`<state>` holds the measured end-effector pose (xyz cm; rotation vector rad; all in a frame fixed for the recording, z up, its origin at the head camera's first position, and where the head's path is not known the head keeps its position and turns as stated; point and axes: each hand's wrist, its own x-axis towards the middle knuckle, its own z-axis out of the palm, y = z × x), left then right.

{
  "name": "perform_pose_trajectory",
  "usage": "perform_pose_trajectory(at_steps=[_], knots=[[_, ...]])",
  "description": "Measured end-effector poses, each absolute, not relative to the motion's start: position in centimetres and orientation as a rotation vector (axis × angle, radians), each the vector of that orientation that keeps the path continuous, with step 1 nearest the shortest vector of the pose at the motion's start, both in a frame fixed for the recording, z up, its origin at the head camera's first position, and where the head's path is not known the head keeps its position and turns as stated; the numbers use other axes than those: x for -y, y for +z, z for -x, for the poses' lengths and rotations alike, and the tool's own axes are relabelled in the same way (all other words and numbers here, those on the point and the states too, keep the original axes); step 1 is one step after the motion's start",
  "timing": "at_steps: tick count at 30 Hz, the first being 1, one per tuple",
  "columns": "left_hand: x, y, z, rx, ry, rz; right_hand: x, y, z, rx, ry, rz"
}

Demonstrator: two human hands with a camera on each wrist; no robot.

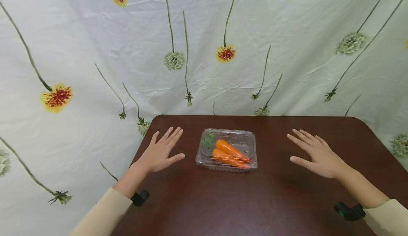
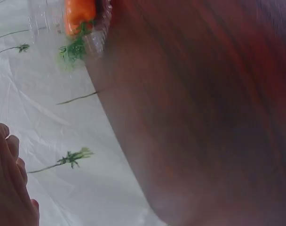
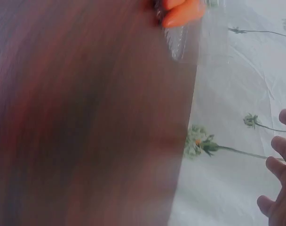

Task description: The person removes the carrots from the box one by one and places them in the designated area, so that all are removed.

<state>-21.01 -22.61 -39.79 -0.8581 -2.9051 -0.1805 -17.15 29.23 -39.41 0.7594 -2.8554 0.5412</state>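
Note:
A clear plastic clamshell box (image 1: 199, 155) sits closed on the dark table, with two orange carrots (image 1: 229, 152) and a bit of green leaf (image 1: 208, 139) inside. To its left, my left hand (image 1: 162, 155) is held over the table, fingers spread and touching nothing. My right hand (image 1: 317, 154) hovers farther off on the box's right side, its fingers likewise straight and apart. In the left wrist view the fingers (image 2: 9, 188) show at the left edge, away from the carrots (image 2: 80, 14). The right wrist view catches fingertips (image 3: 276, 167) at its right edge.
The dark brown wooden table (image 1: 223, 200) has rounded back corners. Behind it hangs a white cloth (image 1: 204, 83) printed with flowers, meeting the table's back edge. A black wrist camera (image 1: 140, 197) is strapped on the left wrist, another camera (image 1: 349, 212) on the right.

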Motion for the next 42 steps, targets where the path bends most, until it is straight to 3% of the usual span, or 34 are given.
perform_pose_trajectory(at_steps=[11,18,35,42], knots=[[20.9,-44.4,19.6,2.92,-0.6,0.763,-26.0,-43.1,17.2,2.627,1.01,-0.694],[19.0,-46.8,20.4,2.973,-0.876,0.676,-24.1,-44.9,16.9,2.61,1.184,-0.562],[16.1,-49.2,22.6,3.097,-1.127,0.565,-20.4,-47.6,17.3,2.542,1.278,-0.622],[15.3,-50.0,23.1,2.952,-1.41,0.708,-20.2,-47.8,18.0,2.584,1.332,-0.633]])
